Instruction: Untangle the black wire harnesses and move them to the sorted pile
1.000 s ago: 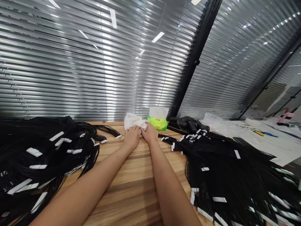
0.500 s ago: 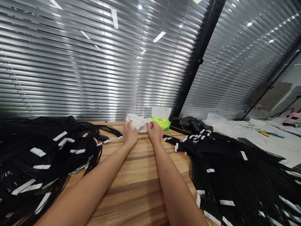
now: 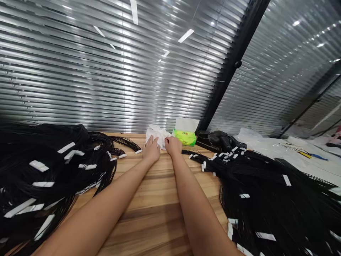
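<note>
Tissue (image 3: 156, 134), white and crumpled, lies on the wooden table (image 3: 149, 202) just left of the green tissue pack (image 3: 185, 137), which is our landmark here. We see the left hand (image 3: 151, 150) farther left of the pack, its fingers partly spread and laid over the tissue rather than closed around it. The right hand (image 3: 173, 145) is just beside the pack, in front of its left end, with its fingers curled nearly closed and the tissue's right edge pinched at the fingertips. We find a white sheet (image 3: 187, 124) standing up out of the pack and blinds (image 3: 87, 78) behind it. Well left of the pack we see a heap of black wires (image 3: 20, 156) with white end pieces (image 3: 39, 165); to its right lies a second wire heap (image 3: 258, 185), and beyond that, clear plastic (image 3: 252, 138).
</note>
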{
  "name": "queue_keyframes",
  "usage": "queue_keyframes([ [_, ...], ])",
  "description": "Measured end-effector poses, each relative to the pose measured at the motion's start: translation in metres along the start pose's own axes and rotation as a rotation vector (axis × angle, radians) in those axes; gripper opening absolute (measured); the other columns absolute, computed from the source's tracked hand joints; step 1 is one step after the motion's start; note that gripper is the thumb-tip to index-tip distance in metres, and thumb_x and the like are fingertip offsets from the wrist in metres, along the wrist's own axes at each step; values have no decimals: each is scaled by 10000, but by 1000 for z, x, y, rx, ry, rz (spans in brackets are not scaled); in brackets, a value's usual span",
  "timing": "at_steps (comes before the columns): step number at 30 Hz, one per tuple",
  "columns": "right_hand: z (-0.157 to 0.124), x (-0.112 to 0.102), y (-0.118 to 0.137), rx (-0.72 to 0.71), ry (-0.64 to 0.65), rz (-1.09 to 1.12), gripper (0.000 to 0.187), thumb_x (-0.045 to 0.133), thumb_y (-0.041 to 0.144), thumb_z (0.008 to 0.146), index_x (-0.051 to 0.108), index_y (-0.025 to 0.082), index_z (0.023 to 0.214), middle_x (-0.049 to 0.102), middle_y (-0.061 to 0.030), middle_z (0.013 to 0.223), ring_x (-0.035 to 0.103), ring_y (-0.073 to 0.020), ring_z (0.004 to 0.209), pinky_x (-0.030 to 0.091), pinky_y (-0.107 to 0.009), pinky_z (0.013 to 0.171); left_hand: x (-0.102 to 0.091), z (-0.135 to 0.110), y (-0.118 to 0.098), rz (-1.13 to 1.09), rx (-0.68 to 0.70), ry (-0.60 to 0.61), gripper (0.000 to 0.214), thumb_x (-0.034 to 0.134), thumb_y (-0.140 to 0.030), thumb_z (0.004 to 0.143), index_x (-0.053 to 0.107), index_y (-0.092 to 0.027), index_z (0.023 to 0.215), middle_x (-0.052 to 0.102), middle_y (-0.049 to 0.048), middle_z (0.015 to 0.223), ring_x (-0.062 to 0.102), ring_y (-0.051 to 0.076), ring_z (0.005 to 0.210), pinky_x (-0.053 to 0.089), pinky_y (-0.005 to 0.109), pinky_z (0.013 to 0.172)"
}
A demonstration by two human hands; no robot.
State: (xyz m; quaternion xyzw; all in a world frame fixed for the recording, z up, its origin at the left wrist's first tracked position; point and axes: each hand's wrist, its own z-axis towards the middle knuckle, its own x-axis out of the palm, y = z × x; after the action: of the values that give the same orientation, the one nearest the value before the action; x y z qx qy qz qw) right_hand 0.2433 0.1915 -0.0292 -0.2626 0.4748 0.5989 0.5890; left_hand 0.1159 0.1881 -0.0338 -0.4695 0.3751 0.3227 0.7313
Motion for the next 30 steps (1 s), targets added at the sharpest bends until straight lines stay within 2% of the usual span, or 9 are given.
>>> queue_keyframes([
  [3, -2, -2, -1, 5, 19, -5, 373, 369, 365, 937, 718, 234, 962, 692, -85, 1015, 605, -216, 957, 423, -298, 747, -1, 0, 0, 8, 5, 12, 511, 408, -233, 900, 392, -223, 1410, 253, 98, 1547, 299, 245, 1401, 281, 456, 1116],
  [7, -1, -4, -1, -1, 37, -4, 401, 450, 510, 888, 702, 234, 1032, 687, -80, 1029, 612, -211, 954, 432, -289, 745, -1, 2, 2, 9, 23, 25, 495, 437, -263, 894, 426, -253, 1389, 250, 84, 1550, 311, 255, 1394, 282, 476, 1111],
  [13, 4, -1, -4, 32, 60, -23, 317, 485, 431, 896, 706, 247, 1030, 681, -88, 1034, 622, -212, 947, 437, -294, 714, 1, 3, 2, -1, 55, 30, 517, 450, -250, 887, 399, -258, 1401, 279, 76, 1540, 329, 250, 1384, 288, 474, 1108],
  [17, 6, 0, -6, 50, 68, -24, 282, 481, 386, 905, 710, 251, 1000, 684, -85, 1030, 629, -205, 942, 434, -288, 708, -1, 3, 2, -7, 58, 14, 540, 456, -235, 878, 369, -279, 1410, 302, 38, 1534, 259, 252, 1415, 276, 489, 1112],
  [21, 6, 0, -5, 58, 57, -4, 259, 507, 376, 884, 685, 234, 1008, 693, -72, 1013, 635, -198, 918, 434, -285, 708, -5, 8, 1, 26, 4, -70, 625, 547, -271, 821, 356, -259, 1416, 168, 70, 1576, 160, 306, 1440, 256, 523, 1107],
  [24, 5, -1, -5, 55, 43, 15, 262, 517, 380, 868, 661, 219, 1017, 698, -65, 1001, 634, -194, 904, 434, -283, 709, -6, 16, -2, 67, 100, -116, 715, 580, -291, 780, 314, -248, 1443, 45, 70, 1593, 98, 303, 1452, 212, 501, 1134],
  [27, 4, -1, -7, 32, 39, 27, 267, 512, 394, 864, 657, 223, 1008, 702, -55, 993, 631, -188, 905, 429, -274, 711, -4, 26, -3, 101, 190, -44, 704, 529, -325, 807, 286, -231, 1461, 51, 62, 1592, 73, 287, 1457, 142, 506, 1154],
  [30, 2, -1, -9, 3, 44, 34, 253, 496, 373, 872, 665, 233, 997, 705, -41, 995, 634, -177, 897, 424, -262, 695, 1, 32, 0, 106, 197, 76, 597, 448, -343, 859, 348, -212, 1433, 219, 88, 1561, 177, 267, 1440, 165, 496, 1148],
])
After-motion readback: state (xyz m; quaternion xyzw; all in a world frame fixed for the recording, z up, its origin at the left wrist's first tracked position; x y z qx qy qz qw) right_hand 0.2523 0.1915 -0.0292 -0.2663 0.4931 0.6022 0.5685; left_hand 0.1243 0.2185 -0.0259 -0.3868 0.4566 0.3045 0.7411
